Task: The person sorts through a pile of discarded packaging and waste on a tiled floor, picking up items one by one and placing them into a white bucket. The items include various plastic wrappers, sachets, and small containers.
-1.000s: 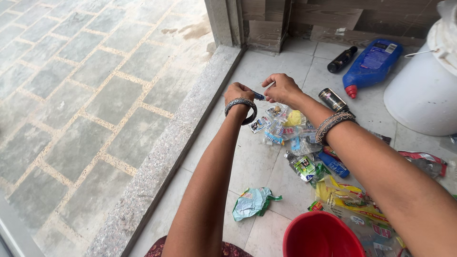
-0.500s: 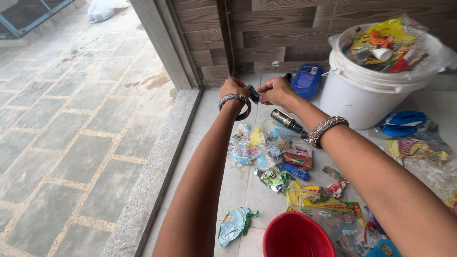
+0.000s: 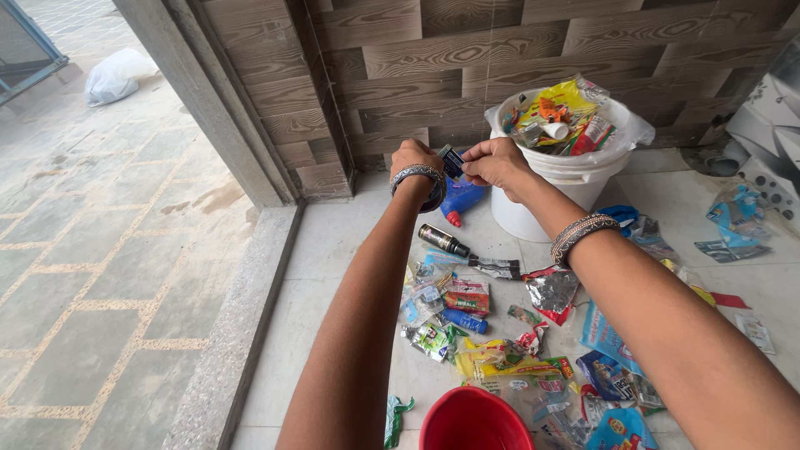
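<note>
Both arms reach forward over a tiled floor. My left hand (image 3: 414, 160) and my right hand (image 3: 493, 162) together pinch a small dark blue sachet (image 3: 452, 160) between them, held up in the air. Each wrist wears a metal bangle. Just behind the hands stands a white bucket (image 3: 533, 204) heaped with plastic wrappers. Under the hands lie a blue plastic bottle (image 3: 461, 200) with a red cap and a small dark bottle (image 3: 443, 240).
Several crumpled wrappers and sachets (image 3: 467, 304) litter the tiles below my arms. A red bucket (image 3: 471, 421) sits at the bottom edge. A wood-pattern wall (image 3: 400, 58) stands behind; a stone threshold (image 3: 250, 308) and paved yard lie to the left. A white bag (image 3: 117, 75) lies outside.
The view has tilted up and swung right, bringing the whole white bucket and wall into sight. Both hands keep their grip on the small sachet, held slightly higher.
</note>
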